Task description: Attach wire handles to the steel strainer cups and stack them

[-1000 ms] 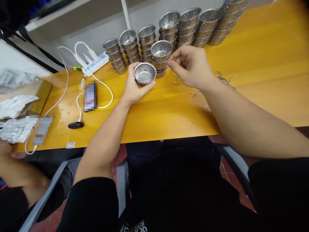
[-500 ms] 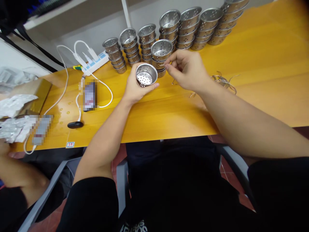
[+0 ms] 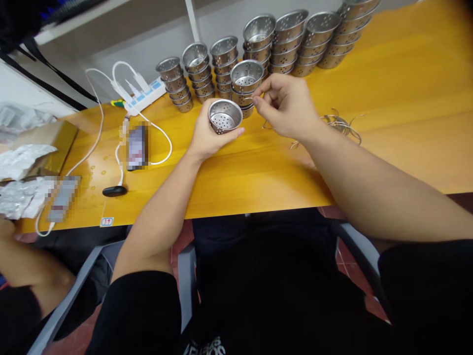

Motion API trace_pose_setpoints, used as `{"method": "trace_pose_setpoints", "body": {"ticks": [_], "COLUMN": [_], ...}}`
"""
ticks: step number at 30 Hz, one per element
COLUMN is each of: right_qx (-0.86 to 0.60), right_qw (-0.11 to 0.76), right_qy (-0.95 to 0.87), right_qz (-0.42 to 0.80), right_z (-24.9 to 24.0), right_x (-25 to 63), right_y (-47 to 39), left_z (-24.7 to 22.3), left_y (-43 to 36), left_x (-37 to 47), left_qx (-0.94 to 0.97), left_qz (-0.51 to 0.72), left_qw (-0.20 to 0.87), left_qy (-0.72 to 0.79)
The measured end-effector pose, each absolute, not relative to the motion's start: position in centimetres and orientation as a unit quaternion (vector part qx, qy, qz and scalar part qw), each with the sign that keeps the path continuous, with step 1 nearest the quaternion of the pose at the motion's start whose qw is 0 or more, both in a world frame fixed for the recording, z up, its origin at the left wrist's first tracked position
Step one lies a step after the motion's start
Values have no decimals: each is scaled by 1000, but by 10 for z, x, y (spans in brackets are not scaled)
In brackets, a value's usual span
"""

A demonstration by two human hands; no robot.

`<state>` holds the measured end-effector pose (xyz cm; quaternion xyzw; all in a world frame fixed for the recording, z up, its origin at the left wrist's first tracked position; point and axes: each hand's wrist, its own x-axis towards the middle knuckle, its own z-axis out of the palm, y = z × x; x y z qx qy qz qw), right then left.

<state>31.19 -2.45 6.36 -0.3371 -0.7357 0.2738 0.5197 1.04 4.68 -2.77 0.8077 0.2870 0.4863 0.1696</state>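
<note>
A perforated metal cup (image 3: 225, 117) is held by my left hand (image 3: 207, 135), its open mouth facing up toward the camera. Just right of it, my right hand (image 3: 286, 106) pinches a thin wire (image 3: 249, 98) between thumb and forefinger. The wire's tip is in front of a short stack of similar cups (image 3: 247, 78); whether it touches them cannot be made out. Beyond my right wrist lies a loose tangle of thin wires (image 3: 342, 125) on the yellow table (image 3: 244, 172).
Several stacks of metal cups (image 3: 291, 42) stand along the wall. To the left are a power strip (image 3: 148, 98) with white cables, a phone (image 3: 137, 147), a black oval object (image 3: 115, 191) and a cardboard box (image 3: 61, 148). Another person's arm (image 3: 29, 261) is at the far left.
The cup in my left hand has tilted slightly and shifted a little to the right. My right hand has barely moved and still pinches the wire.
</note>
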Motion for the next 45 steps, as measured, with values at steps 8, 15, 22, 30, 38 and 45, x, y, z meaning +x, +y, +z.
{"method": "trace_pose_setpoints", "body": {"ticks": [8,15,22,30,38,45], "right_qx": [-315,-304,-304,-344,-365,-347], "right_qw": [534,542,536,519,513,520], "right_qy": [-722,-706,-717,-720,-720,-713], "right_qz": [307,341,328,307,293,318], "right_z": [57,60,61,61,59,60], "right_x": [312,312,305,290,288,284], "right_y": [-20,-23,-27,-32,-32,-35], "left_z": [-38,-36,-38,-54,-57,-39], "left_y": [56,50,48,53,47,30], "left_x": [17,16,21,32,39,37], "left_qx": [809,812,808,828,823,832], "left_qz": [497,488,494,481,488,454], "left_qw": [193,184,211,212,227,222], "left_qy": [249,263,243,196,183,228]}}
